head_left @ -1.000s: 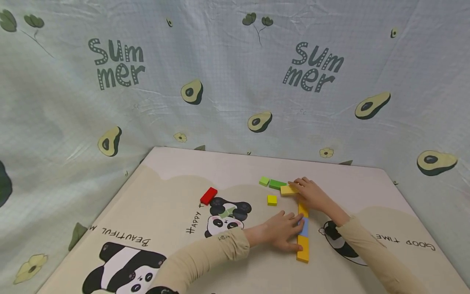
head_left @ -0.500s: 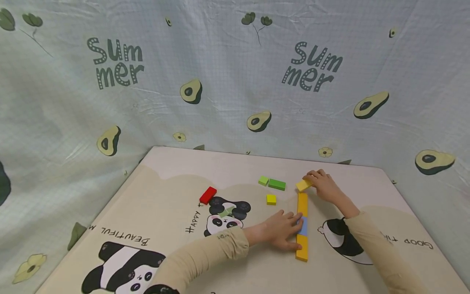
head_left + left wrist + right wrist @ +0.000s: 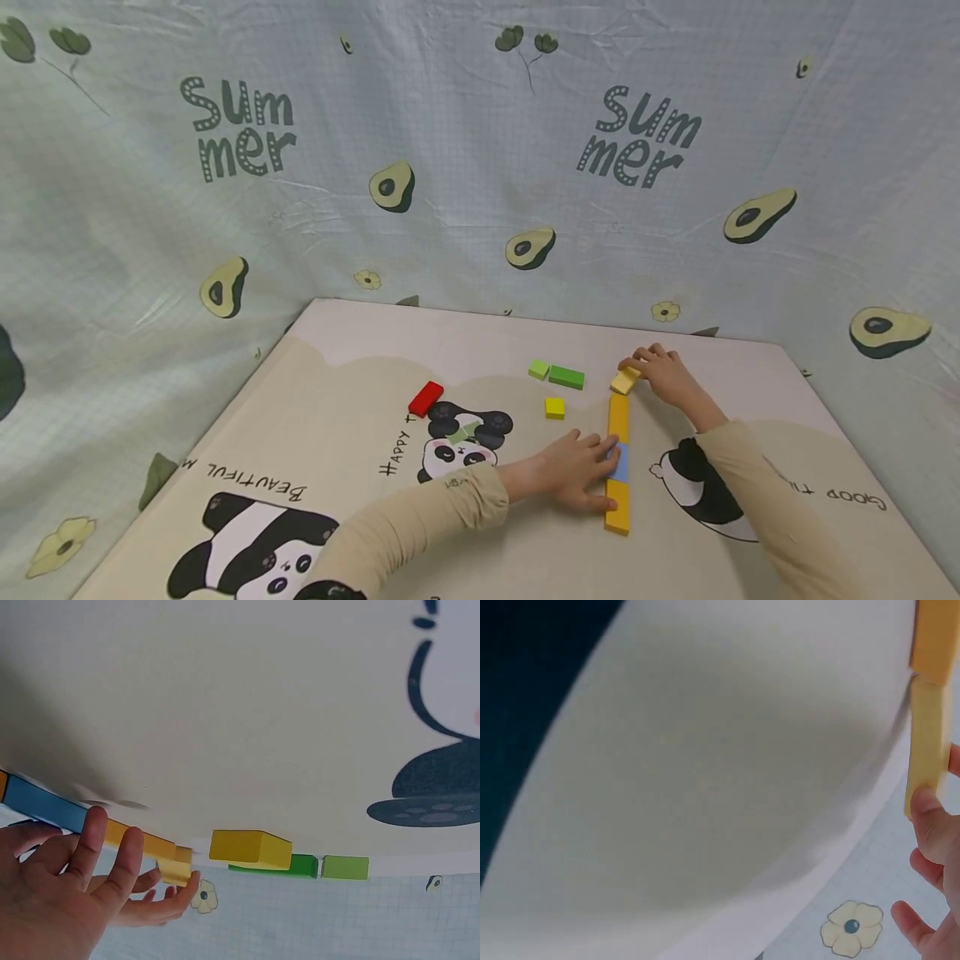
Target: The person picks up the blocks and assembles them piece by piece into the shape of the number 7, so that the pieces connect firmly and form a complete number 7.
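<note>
A row of wooden blocks runs away from the person: a near orange block (image 3: pixel 617 518), a blue block (image 3: pixel 620 463) and a far orange block (image 3: pixel 618 417). My left hand (image 3: pixel 581 471) lies spread against the row from the left, fingers at the blue block and thumb on the near orange one. My right hand (image 3: pixel 666 379) pinches a pale yellow block (image 3: pixel 625 381) at the far end of the row, slightly angled to it. In the right wrist view, the thumb presses on the face of this pale block (image 3: pixel 928 742), whose end meets the orange block (image 3: pixel 934 637).
Left of the row are a yellow cube (image 3: pixel 554 408), a green block (image 3: pixel 566 377) and a small light green cube (image 3: pixel 538 369). A red block (image 3: pixel 426 399) lies farther left. The panda-printed table (image 3: pixel 360 342) ends at a hanging avocado-print cloth (image 3: pixel 450 125).
My right hand has carried the pale yellow block right, from beside the green block to the row's far end, turning it toward the row's direction. The left hand has stayed in place.
</note>
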A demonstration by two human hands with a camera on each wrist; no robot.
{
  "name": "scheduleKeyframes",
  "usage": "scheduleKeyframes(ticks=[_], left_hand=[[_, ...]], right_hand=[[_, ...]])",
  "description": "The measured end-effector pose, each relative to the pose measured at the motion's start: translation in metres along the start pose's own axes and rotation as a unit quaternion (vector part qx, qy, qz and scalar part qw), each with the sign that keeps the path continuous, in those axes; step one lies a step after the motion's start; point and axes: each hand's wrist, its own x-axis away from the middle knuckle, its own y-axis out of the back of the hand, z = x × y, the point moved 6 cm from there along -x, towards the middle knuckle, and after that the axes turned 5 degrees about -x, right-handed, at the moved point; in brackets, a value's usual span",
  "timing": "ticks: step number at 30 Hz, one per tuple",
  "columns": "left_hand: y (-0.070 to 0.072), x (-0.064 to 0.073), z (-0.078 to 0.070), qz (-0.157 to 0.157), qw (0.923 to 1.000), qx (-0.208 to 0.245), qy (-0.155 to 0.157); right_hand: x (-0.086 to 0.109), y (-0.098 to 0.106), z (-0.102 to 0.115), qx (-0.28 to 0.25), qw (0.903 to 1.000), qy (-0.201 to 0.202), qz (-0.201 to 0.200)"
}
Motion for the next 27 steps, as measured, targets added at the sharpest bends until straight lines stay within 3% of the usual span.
scheduleKeyframes(ticks=[6, 10, 13, 20, 27], left_hand=[[-0.001, 0.0, 0.0, -0.004, 1.0, -0.008, 0.002], [-0.001, -0.001, 0.0, -0.004, 0.9999, -0.014, 0.003], [-0.001, -0.001, 0.0, 0.003, 0.9999, -0.016, 0.006], [0.0, -0.001, 0.0, 0.01, 0.9999, -0.008, 0.005], [-0.002, -0.002, 0.0, 0.008, 0.9999, -0.004, 0.005]], right_hand=[[-0.003, -0.008, 0.003, 0.026, 0.9993, 0.027, 0.005], [-0.002, -0.011, 0.003, 0.006, 0.9997, 0.017, 0.017], [-0.002, -0.012, 0.003, -0.017, 0.9995, -0.004, 0.027], [-0.003, -0.015, 0.001, -0.051, 0.9916, -0.101, 0.063], [-0.003, -0.022, 0.002, -0.084, 0.9847, -0.131, 0.077]])
